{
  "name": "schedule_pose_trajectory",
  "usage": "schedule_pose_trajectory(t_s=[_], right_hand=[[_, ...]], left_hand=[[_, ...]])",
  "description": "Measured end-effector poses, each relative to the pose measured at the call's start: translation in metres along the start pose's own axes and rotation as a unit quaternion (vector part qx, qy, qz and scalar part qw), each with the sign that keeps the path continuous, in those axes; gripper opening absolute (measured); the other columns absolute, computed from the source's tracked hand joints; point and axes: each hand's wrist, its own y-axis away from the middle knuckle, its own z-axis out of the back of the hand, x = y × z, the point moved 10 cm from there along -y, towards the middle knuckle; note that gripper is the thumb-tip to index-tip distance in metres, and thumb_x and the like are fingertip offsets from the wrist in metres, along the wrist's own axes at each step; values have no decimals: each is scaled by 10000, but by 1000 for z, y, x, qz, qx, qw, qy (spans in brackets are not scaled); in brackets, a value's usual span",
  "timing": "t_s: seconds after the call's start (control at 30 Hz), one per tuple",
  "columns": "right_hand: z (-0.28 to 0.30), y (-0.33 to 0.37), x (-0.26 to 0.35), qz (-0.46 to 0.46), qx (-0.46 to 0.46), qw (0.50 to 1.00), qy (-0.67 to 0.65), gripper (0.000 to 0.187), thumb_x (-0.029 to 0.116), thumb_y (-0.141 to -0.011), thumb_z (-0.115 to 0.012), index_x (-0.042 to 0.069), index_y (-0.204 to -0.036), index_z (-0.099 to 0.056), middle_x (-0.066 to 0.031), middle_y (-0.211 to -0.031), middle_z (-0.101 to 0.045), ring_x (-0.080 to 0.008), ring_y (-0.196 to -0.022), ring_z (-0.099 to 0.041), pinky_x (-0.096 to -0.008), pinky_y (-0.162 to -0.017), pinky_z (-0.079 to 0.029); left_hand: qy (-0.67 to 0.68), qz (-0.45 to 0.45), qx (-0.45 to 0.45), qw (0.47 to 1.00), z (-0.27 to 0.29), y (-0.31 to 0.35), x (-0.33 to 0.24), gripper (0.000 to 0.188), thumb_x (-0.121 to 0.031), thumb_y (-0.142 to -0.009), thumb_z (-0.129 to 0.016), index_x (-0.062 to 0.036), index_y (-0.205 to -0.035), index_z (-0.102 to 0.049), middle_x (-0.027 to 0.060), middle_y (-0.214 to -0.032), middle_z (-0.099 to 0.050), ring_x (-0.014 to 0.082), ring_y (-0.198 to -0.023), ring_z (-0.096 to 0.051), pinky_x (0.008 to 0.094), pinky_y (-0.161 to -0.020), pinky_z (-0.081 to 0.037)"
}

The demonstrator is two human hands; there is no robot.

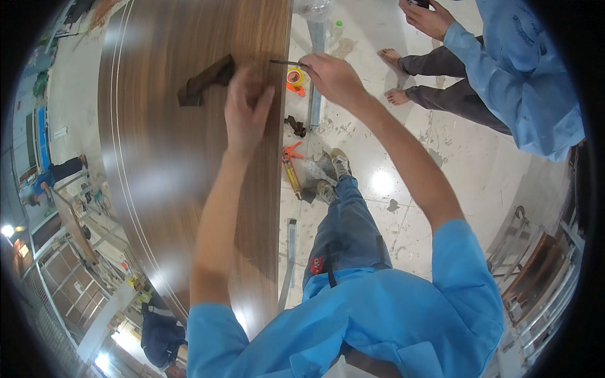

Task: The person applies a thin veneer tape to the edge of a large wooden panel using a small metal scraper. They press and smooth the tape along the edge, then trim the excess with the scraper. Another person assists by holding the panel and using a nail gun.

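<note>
Over the wood-grain panel (189, 151), my left hand (246, 113) is smeared by motion, its thumb apart from the fingers. Whether it holds anything does not show. Just beyond it lies a dark brown strip of cloth or tape (207, 79), partly hidden by the fingers. At the panel's right edge my right hand (334, 79) is closed on a thin dark pointed tool (285, 62), whose tip reaches left over the panel. The tool's exact kind is not clear, and its handle end is hidden in the fingers.
On the floor right of the panel are a yellow tape roll (294, 77), an orange caulking gun (291, 167), a dark scrap (295, 126) and metal bars (315, 107). Another person in blue (513, 75) stands barefoot at upper right. Others work among frames at left.
</note>
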Motion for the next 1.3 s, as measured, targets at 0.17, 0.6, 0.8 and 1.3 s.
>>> schedule_pose_trajectory(t_s=[0.17, 0.6, 0.8, 1.3], right_hand=[[-7, -41, 3, 60, 11, 996, 72, 118, 162, -975, -653, 93, -1069, -675, -97, -962, -673, -352, -856, -684, -456, -738, -567], [-14, -5, 39, 121, 7, 986, 115, 109, 57, -835, -655, 75, -942, -661, -69, -879, -639, -258, -847, -690, -390, -686, -591], [-27, 32, 66, 116, 34, 988, 98, 121, 75, -819, -667, 73, -940, -656, -72, -871, -619, -255, -824, -689, -390, -648, -594], [-87, 187, 144, 24, 316, 948, -37, 180, 107, -862, -657, 45, -1030, -679, -114, -913, -694, -306, -828, -714, -443, -719, -594]], left_hand=[[-221, -211, 0, 952, -10, -81, -23, 290, -158, -886, -777, -112, -1170, -733, 83, -1139, -722, 311, -1064, -645, 416, -962, -520], [-214, -202, -38, 955, 2, -40, -5, 106, -72, -819, -781, -105, -919, -795, 45, -976, -732, 276, -1007, -641, 387, -907, -524], [-209, -195, -33, 958, 14, 9, -5, 117, -54, -808, -788, -87, -920, -791, 54, -965, -721, 280, -998, -636, 392, -892, -523], [-190, -163, 114, 961, 40, 170, -20, 211, 3, -725, -753, -63, -924, -766, 97, -925, -705, 310, -975, -659, 416, -882, -520]])
